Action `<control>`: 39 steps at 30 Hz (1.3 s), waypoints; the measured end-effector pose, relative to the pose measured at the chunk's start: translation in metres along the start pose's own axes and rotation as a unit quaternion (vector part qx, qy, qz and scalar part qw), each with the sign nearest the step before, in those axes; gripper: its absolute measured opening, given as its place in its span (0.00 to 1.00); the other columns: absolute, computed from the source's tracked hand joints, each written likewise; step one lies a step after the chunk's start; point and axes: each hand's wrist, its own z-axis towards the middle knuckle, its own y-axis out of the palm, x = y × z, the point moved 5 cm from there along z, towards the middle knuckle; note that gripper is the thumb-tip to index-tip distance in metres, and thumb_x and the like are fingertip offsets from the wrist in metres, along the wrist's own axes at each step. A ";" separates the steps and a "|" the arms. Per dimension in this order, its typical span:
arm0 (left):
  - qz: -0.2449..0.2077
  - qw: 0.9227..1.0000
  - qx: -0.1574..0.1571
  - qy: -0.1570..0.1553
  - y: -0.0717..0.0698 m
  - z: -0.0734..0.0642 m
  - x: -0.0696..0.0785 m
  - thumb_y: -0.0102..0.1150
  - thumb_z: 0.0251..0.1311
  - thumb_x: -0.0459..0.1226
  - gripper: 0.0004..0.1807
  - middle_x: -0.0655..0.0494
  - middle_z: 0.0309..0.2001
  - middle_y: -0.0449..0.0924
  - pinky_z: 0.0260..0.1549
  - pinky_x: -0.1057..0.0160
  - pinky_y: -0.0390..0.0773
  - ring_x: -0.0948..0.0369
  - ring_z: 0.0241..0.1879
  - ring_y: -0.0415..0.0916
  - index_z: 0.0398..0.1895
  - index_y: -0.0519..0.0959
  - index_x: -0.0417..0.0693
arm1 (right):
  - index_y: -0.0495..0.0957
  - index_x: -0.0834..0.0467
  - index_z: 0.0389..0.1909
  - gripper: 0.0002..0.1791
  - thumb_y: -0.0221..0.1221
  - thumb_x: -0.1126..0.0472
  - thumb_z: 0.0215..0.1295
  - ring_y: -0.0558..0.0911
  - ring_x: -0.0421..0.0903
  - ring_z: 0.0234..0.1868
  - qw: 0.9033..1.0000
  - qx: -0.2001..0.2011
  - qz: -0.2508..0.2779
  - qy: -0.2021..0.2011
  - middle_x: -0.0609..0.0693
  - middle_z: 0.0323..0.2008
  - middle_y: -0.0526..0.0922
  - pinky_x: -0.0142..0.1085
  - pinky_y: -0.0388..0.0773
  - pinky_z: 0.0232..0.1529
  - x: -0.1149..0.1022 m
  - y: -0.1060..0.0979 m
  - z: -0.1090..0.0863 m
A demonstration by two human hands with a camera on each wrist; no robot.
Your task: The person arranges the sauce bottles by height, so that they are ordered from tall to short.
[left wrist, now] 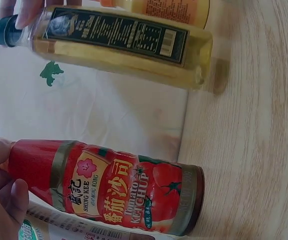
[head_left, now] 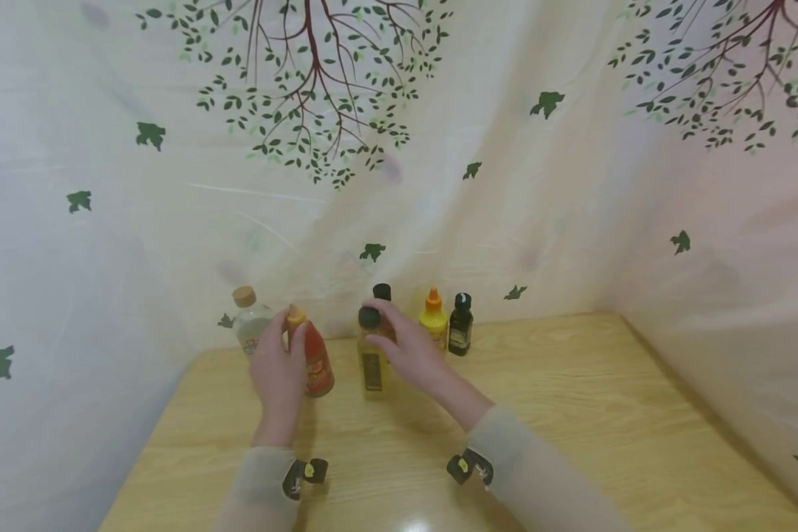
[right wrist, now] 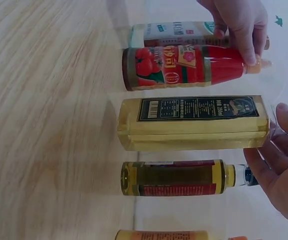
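Observation:
My left hand pinches the yellow-orange neck of a red tomato ketchup bottle, which stands upright on the table. To its right, my right hand has its thumb and fingers around the neck of a square clear bottle of pale yellow oil with a dark green cap. The oil bottle's black label shows in the right wrist view, where fingers curl at its neck. In the left wrist view, the ketchup bottle's label faces the camera.
A clear bottle with a tan cap stands behind the left hand. Past the oil bottle are a slim bottle with a black cap, a yellow squeeze bottle and a small dark bottle. A leaf-printed curtain borders the wooden table.

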 end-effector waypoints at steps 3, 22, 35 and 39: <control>0.005 1.000 -0.009 -0.012 0.002 0.000 -0.001 0.66 0.80 0.39 0.23 0.37 0.64 0.85 0.64 0.32 0.78 0.38 0.64 0.81 0.72 0.79 0.41 | 0.68 0.41 0.81 0.31 0.64 0.58 0.83 0.84 0.45 0.51 1.000 -0.009 -0.010 0.009 0.49 0.60 0.87 0.44 0.85 0.52 -0.003 0.003 0.009; 0.017 1.000 -0.013 -0.021 0.001 -0.001 0.002 0.65 0.80 0.38 0.23 0.36 0.65 0.84 0.64 0.31 0.78 0.36 0.65 0.81 0.72 0.79 0.40 | 0.67 0.42 0.82 0.32 0.64 0.57 0.83 0.87 0.54 0.61 0.999 -0.029 -0.026 0.035 0.54 0.63 0.87 0.51 0.85 0.61 -0.007 0.033 0.039; 0.018 1.000 -0.011 -0.013 -0.001 -0.002 0.004 0.65 0.80 0.37 0.22 0.36 0.63 0.85 0.61 0.30 0.79 0.36 0.63 0.82 0.72 0.79 0.41 | 0.66 0.41 0.80 0.32 0.64 0.59 0.82 0.87 0.55 0.61 0.999 -0.029 -0.023 0.019 0.55 0.64 0.87 0.52 0.86 0.61 -0.009 0.047 0.041; 0.017 1.000 -0.009 -0.015 -0.002 -0.001 0.003 0.65 0.80 0.37 0.22 0.36 0.63 0.85 0.61 0.30 0.78 0.36 0.63 0.82 0.72 0.79 0.41 | 0.66 0.40 0.80 0.32 0.64 0.58 0.82 0.88 0.54 0.61 0.999 -0.026 -0.030 0.018 0.55 0.63 0.88 0.52 0.86 0.61 -0.010 0.050 0.041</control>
